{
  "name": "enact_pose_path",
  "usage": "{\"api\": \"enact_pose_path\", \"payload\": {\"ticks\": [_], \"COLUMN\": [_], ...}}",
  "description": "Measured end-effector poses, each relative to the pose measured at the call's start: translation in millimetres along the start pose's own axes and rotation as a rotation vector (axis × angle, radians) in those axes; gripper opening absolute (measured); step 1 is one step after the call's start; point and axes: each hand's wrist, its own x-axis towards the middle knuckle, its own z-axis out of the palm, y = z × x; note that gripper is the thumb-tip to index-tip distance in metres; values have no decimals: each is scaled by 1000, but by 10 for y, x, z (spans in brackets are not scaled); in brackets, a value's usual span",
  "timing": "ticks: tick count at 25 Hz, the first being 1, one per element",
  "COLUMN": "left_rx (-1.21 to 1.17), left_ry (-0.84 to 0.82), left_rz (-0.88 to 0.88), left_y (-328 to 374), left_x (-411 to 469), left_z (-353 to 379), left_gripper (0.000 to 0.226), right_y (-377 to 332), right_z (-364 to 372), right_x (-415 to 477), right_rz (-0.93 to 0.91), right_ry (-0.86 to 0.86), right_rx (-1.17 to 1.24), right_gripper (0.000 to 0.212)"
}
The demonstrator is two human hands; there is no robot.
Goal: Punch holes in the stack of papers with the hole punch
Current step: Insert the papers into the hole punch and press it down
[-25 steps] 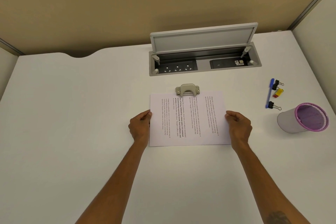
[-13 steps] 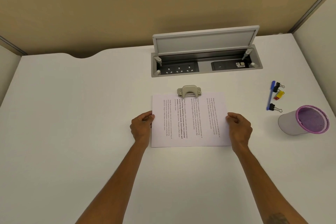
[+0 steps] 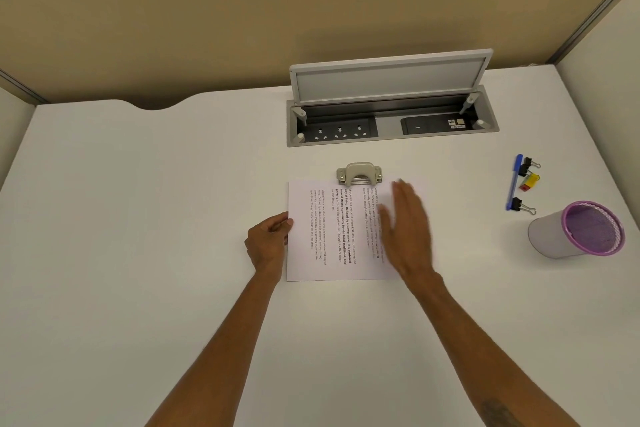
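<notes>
A stack of printed papers (image 3: 332,232) lies on the white desk with its far edge pushed into a beige hole punch (image 3: 359,173). My left hand (image 3: 268,243) pinches the left edge of the stack. My right hand (image 3: 407,222) is blurred, with fingers stretched out flat above the right part of the papers, fingertips pointing toward the punch. It holds nothing and covers the right edge of the stack.
An open cable box with a raised grey lid (image 3: 391,80) sits behind the punch. At the right lie a blue pen (image 3: 514,182), black binder clips (image 3: 526,165) and a purple mesh pen cup (image 3: 578,230) on its side. Partition walls border the desk.
My right hand has let go of the right edge of the papers, opened flat and moved up and left over the stack toward the punch. The left hand keeps its grip.
</notes>
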Motion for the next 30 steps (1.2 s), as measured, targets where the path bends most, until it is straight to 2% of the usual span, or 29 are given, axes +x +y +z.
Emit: {"api": "enact_pose_path", "payload": {"ticks": [2, 4, 8, 21, 30], "left_rx": [-5, 6, 1, 22, 27], "left_ry": [8, 11, 11, -14, 27], "left_rz": [0, 3, -4, 5, -28], "left_y": [5, 9, -5, 73, -4], "left_x": [-12, -18, -19, -120, -30], "left_z": [2, 2, 5, -20, 44], "left_gripper": [27, 27, 26, 28, 23], "right_y": [-217, -328, -340, -403, -374], "right_z": [173, 287, 354, 336, 414], "right_x": [180, 377, 575, 655, 706], "right_rz": [-127, -184, -171, -103, -140], "right_ry": [-201, -248, -348, -512, -514], "right_rx": [-70, -170, -331, -294, -451], "right_gripper": [69, 75, 79, 102, 107]}}
